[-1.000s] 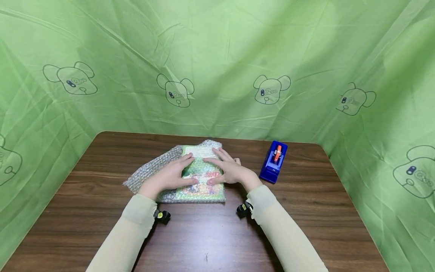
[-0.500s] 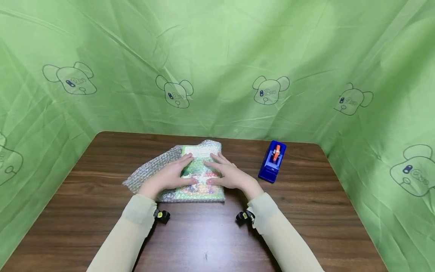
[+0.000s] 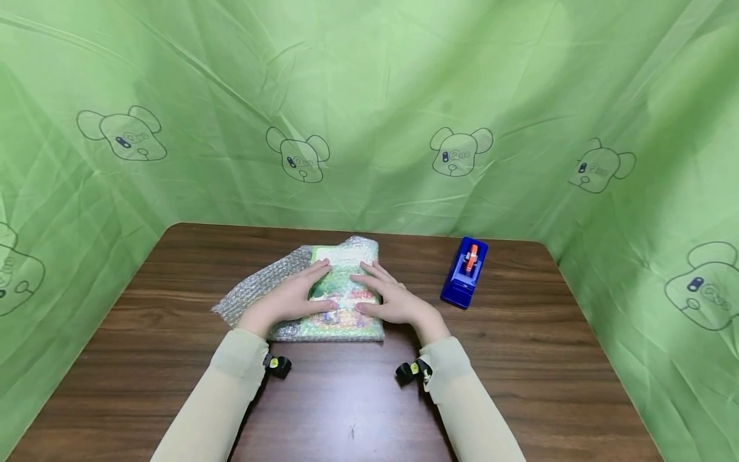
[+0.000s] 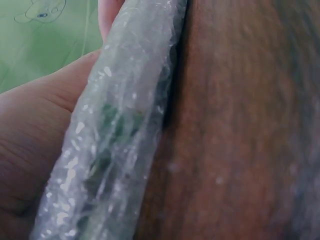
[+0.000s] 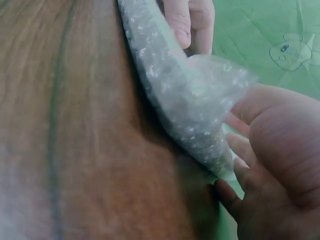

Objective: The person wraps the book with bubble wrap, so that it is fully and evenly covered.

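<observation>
A picture book with a colourful cover (image 3: 340, 327) lies on the table inside bubble wrap (image 3: 254, 289), which spreads out past the book on the left. My left hand (image 3: 291, 298) rests over the book's left side, thumb and fingers extended across the cover. From the other side, my right hand (image 3: 401, 303) lies over the right edge, its thumb and foremost fingers on the wrapped cover. In the right wrist view, the lower fingers (image 5: 241, 147) of that hand are at the side of the raised wrap edge (image 5: 200, 100). The left wrist view shows the near wrapped edge (image 4: 110, 135) close up.
To the right of the book, a blue tape dispenser (image 3: 458, 292) with an orange roll core (image 3: 471, 258) stands on the dark wooden table (image 3: 519, 359). Green cloth (image 3: 369, 115) printed with bear heads hangs behind the table and at both sides.
The right hand's fingers have shifted slightly and drawn closer together on the cover. The left hand and the wrapped book stay practically in place.
</observation>
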`<action>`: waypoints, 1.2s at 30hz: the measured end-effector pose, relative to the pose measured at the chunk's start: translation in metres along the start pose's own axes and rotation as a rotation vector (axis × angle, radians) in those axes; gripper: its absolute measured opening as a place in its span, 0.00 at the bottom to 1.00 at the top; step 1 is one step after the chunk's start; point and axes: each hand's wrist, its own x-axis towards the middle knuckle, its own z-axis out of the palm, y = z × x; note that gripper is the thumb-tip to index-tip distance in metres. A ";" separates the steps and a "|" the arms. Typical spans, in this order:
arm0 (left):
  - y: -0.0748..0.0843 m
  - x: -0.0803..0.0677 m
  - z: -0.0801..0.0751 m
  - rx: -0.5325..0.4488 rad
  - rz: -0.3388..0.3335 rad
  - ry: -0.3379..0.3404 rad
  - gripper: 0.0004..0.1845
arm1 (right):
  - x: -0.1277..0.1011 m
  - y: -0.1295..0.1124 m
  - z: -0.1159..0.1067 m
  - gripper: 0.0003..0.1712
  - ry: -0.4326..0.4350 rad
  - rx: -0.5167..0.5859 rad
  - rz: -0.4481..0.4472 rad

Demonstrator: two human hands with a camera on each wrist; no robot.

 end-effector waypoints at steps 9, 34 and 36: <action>-0.002 0.000 0.004 -0.039 0.002 0.002 0.55 | -0.004 0.006 0.005 0.40 0.035 0.011 -0.012; -0.004 0.002 0.008 -0.073 -0.008 0.014 0.56 | -0.002 -0.003 0.007 0.39 0.036 -0.012 0.019; -0.004 0.003 0.008 -0.067 -0.007 0.014 0.56 | -0.001 -0.002 0.007 0.39 0.040 -0.009 0.019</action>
